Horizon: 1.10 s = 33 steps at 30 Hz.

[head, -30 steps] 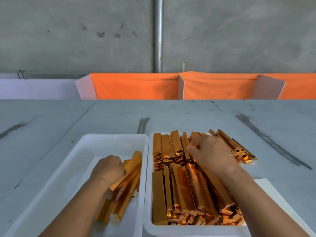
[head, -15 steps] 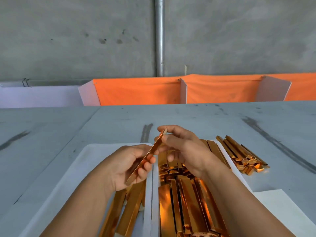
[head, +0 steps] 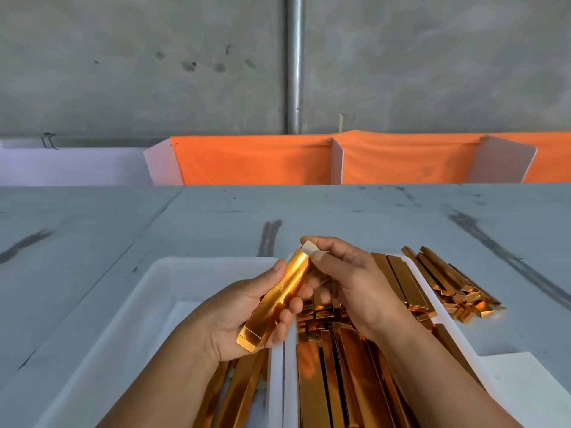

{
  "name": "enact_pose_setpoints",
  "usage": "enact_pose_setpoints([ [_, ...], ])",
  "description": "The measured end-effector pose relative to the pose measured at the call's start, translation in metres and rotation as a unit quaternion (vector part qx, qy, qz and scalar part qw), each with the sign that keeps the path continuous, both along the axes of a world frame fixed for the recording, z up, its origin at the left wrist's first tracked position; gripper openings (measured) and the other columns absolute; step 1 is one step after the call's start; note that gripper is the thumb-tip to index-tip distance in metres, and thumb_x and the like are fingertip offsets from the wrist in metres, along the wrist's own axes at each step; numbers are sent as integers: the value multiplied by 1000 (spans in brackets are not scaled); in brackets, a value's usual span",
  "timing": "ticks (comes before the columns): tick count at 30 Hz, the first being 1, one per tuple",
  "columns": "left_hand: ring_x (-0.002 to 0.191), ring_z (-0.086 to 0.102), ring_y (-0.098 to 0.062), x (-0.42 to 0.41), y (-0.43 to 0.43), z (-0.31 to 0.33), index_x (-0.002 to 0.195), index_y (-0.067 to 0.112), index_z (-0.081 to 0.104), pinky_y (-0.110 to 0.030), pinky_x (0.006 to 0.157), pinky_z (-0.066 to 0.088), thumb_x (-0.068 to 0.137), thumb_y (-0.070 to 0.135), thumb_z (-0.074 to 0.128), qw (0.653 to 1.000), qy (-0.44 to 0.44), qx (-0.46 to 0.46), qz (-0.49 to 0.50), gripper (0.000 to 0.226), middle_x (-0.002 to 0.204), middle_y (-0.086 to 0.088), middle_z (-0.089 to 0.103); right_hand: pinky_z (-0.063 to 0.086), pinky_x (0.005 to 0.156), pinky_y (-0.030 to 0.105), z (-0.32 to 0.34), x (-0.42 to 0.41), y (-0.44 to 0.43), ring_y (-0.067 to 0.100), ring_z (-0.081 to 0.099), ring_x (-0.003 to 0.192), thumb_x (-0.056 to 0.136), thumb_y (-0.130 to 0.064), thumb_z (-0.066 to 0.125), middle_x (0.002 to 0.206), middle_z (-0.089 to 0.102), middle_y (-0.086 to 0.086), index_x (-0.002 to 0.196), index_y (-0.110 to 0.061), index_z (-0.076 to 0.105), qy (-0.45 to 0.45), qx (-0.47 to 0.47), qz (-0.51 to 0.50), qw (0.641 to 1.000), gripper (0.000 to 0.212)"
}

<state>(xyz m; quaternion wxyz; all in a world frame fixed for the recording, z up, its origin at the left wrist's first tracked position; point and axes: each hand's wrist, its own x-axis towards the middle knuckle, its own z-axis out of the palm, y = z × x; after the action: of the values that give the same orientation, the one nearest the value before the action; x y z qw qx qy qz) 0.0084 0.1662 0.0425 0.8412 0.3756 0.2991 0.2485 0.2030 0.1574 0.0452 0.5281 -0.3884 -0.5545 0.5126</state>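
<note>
The left hand (head: pixel 228 319) curls its fingers (head: pixel 292 305) round the lower half of a tilted gold carton (head: pixel 278 296), while the right hand (head: pixel 352 282) pinches its white flap (head: pixel 309 247). Under the left fingers sits a white tray (head: pixel 197 261), under the right fingers (head: pixel 327 242) a fuller tray (head: pixel 454 335) of gold cartons (head: pixel 355 366), with a loose pile (head: pixel 448 285) further right on the scuffed grey counter (head: pixel 123 223). Beyond hang orange cloth (head: pixel 253 162) and a concrete wall (head: pixel 154 72).

The left hand (head: pixel 234 313) and right hand (head: pixel 355 285) are seen bare at lower centre. Forearms are shown uncovered. Nails are cut short.
</note>
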Motion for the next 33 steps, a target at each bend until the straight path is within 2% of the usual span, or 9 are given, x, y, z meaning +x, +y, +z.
enact_pose_setpoints([
  [2,61,62,-10,2,-1,-1,103,6,71,-21,54,55,82,50,70,1000,-4,2,11,49,83,-5,63,43,57,30,-1,1,0,32,49,69,93,-26,61,78,63,21,115,-28,71,7,-1,-3,1000,24],
  [5,63,62,-11,5,-1,-1,103,7,72,-22,55,55,82,48,69,999,4,25,41,46,84,-7,64,45,55,28,-2,1,-1,30,50,65,86,-30,61,78,63,21,116,-30,68,-6,16,-33,999,31],
  [11,69,62,-16,20,-4,1,97,12,72,-26,62,54,73,50,70,962,77,193,176,45,82,-8,66,47,51,29,-3,-4,-3,23,58,65,95,-13,64,81,70,7,111,-27,62,-42,92,-101,990,22],
  [14,71,62,-16,23,-4,1,98,13,72,-26,64,53,72,51,68,951,75,224,199,46,82,-7,66,47,53,28,-2,-6,-3,21,60,68,92,-12,66,83,72,4,108,-24,60,-42,103,-115,987,21],
  [18,66,59,-14,19,-4,4,96,15,75,-22,56,52,80,48,66,975,49,168,137,38,84,-8,65,46,46,25,-2,-4,-2,16,59,62,93,-5,65,76,69,2,101,-15,65,-14,101,-89,991,13],
  [21,63,58,-11,13,-4,3,101,11,74,-20,52,50,86,50,65,990,14,111,83,42,84,-7,63,44,44,25,0,-1,-3,20,57,63,88,-14,65,77,66,7,92,-13,69,12,98,-78,992,6],
  [23,60,58,-10,10,-4,3,103,9,72,-19,51,50,84,52,67,995,4,89,56,47,83,-6,63,44,45,25,0,2,-3,26,55,64,84,-20,60,74,63,11,87,-14,71,19,98,-67,993,12],
  [27,58,60,-9,7,-5,3,102,8,72,-19,50,51,85,51,67,998,-11,53,17,46,80,-5,63,44,48,33,1,4,-3,35,51,62,85,-15,56,69,62,9,85,-15,67,-19,126,-47,991,10],
  [33,57,60,-8,4,-7,3,101,7,71,-19,50,51,87,49,65,999,2,34,-27,44,78,-4,62,47,51,29,3,3,-8,17,58,57,84,-9,56,66,60,6,85,-8,51,-51,139,19,989,5],
])
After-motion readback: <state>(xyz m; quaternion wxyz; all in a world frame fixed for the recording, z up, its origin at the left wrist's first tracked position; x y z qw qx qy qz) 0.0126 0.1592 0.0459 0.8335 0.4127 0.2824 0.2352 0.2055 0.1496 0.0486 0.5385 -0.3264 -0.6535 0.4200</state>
